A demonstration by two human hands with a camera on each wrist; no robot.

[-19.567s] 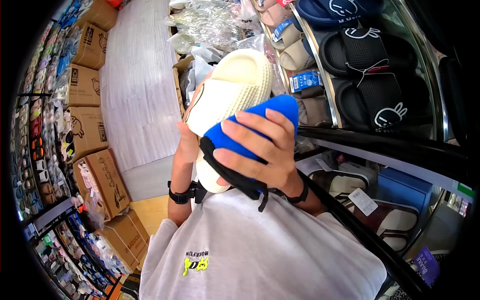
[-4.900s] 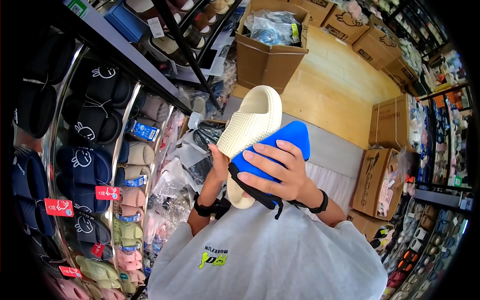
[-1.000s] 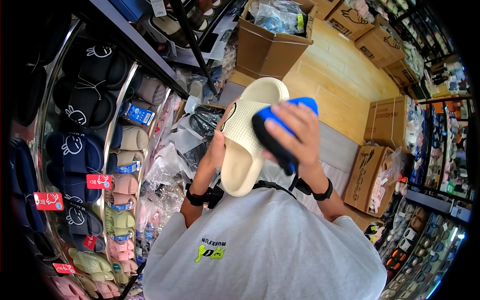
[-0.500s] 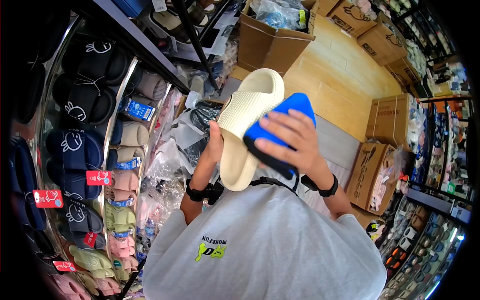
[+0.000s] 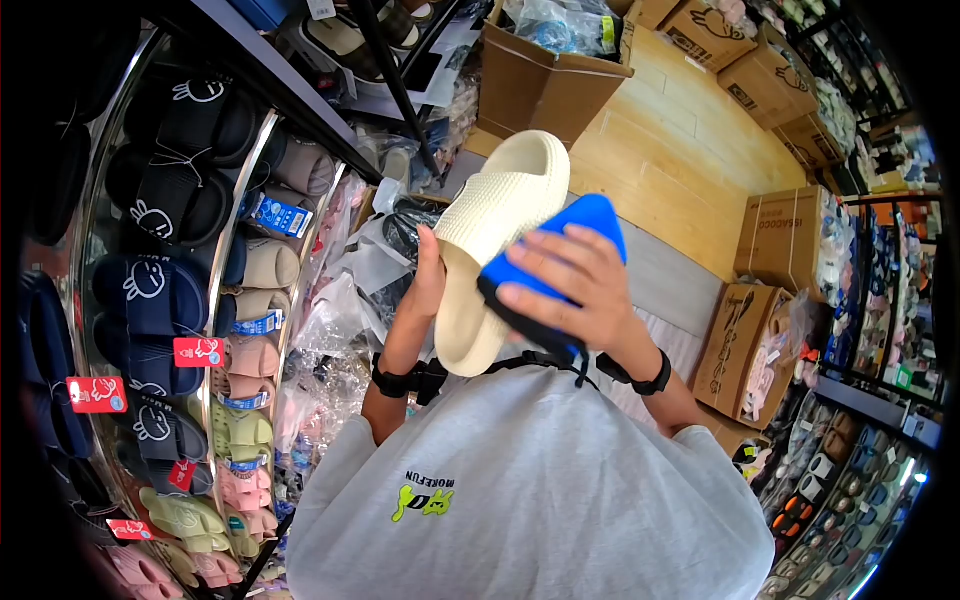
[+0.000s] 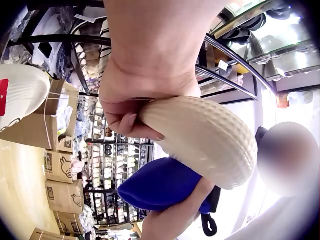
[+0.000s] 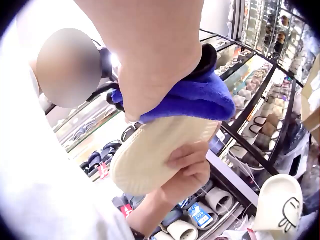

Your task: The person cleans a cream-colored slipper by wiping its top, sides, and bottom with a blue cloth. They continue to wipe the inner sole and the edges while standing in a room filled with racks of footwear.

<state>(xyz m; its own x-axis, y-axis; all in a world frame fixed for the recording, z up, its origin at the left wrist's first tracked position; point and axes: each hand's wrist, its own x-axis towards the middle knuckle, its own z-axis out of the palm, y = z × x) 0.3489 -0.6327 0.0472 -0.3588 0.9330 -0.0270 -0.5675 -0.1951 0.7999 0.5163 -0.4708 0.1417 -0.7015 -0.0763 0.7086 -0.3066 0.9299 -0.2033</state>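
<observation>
Head view: work on the cream slide (image 5: 500,207) looked under way, how much remained unclear! The left hand (image 5: 427,282) clasped it before the grey T-shirt (image 5: 530,450), the right hand (image 5: 588,288) gripping a fuzzy blue pad (image 5: 592,212) against its rounded, waffle-textured edge. Further off, cardboard cartons (image 5: 775,238) lined wooden flooring (image 5: 650,125).

Red tags (image 5: 97,395) lie beside dark rabbit-print slippers (image 5: 150,283), and cardboard boxes (image 5: 772,237) border a wooden floor (image 5: 665,145)

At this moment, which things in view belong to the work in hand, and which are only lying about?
In the work:
cream slipper, held by the left hand
blue cloth, held by the right hand

Lying about:
black slippers
cardboard boxes
plastic bags
red tags
</observation>
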